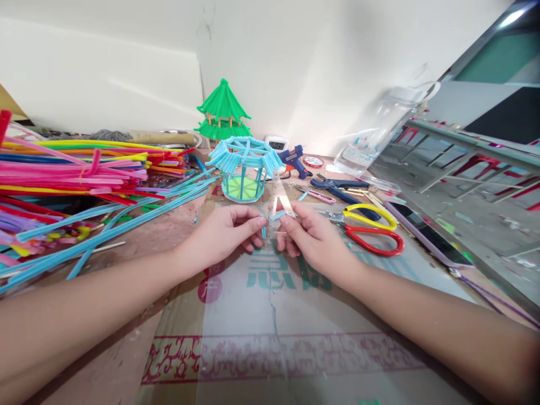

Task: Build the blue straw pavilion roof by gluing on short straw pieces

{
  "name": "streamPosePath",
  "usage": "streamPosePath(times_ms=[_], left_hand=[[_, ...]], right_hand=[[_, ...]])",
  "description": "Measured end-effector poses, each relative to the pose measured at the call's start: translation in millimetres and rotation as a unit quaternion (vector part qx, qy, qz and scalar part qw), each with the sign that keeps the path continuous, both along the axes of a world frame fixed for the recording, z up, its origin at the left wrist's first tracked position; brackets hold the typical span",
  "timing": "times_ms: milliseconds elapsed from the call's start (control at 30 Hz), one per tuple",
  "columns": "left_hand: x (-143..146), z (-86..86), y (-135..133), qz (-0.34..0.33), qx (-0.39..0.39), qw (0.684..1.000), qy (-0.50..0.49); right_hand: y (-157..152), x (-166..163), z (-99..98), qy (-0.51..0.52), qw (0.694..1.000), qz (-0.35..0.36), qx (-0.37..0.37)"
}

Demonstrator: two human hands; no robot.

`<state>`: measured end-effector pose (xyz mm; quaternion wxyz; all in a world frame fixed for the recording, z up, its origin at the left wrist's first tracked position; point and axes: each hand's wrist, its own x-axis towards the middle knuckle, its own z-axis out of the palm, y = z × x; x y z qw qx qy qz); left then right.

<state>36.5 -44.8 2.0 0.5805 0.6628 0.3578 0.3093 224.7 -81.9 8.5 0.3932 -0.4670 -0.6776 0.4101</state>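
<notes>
1. Between my hands, the clear set square (287,206) points away, pinched by my right hand (314,233).
2. Just left of it, my left hand (228,230) pinches a light-blue pipe-cleaner piece (264,231), roughly upright in view.

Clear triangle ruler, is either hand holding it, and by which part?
Yes, the right hand pinches the clear triangle ruler by its lower right side. The left hand seems to pinch a short blue piece; exact spot unclear.

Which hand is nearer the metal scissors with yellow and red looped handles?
Right. The right hand is close beside the scissors, at their blade end; the left hand is farther left, beyond the right hand.
</notes>
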Motion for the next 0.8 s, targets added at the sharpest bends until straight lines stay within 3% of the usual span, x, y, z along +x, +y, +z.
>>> streamPosePath(times_ms=[300, 567, 667, 800], left_hand=[[0.8, 1.3, -0.7, 0.015, -0.015, 1.000, -0.021], [0.5, -2.1, 0.7, 0.016, -0.008, 0.999, -0.028], [1.4, -1.0, 0.0, 0.025, -0.003, 0.999, -0.027], [2.1, 3.6, -2.3, 0.047, 0.012, 0.999, -0.012]], right_hand=[[0.4, -0.3, -0.6, -0.014, 1.000, 0.003, -0.007], [1.5, 0.9, -1.0, 0.035, 0.999, 0.007, -0.028], [2.2, 2.0, -1.7, 0.072, 0.997, 0.014, -0.012], [3.5, 3.1, -0.2, 0.044, 0.999, 0.014, 0.027]])
